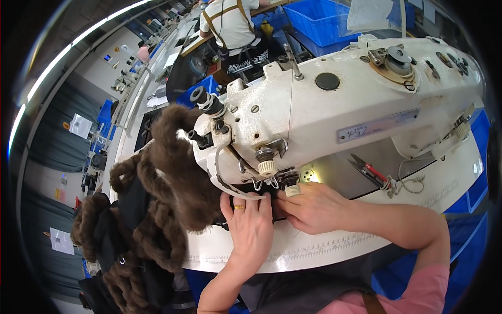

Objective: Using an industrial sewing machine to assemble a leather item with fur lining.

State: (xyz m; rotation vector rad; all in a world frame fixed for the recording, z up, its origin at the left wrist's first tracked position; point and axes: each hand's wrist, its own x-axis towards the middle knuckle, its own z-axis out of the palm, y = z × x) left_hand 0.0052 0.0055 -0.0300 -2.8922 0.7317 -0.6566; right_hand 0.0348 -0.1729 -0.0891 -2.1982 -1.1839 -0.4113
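Note:
Beneath the head of a white sewing machine [314, 110], both hands work at dark fabric [282, 213] that shows only in part. My left hand [248, 229], with a gold ring, lies on it with fingers stretched out and slightly apart. The machine's curved guard hides some of those fingertips. Just to the right, my right hand [318, 208] has its fingers pressed together on the fabric's edge beside the needle area. Brown fur pieces [180, 162] are heaped left of the machine head and hang over the table's edge with black cloth among them.
Red-handled thread snips [372, 170] lie on the machine bed beside a loose cord [410, 184]. A printed ruler scale runs along the white tabletop [308, 251]. Blue bins [319, 21] stand behind the machine, and another person [230, 23] sits farther back.

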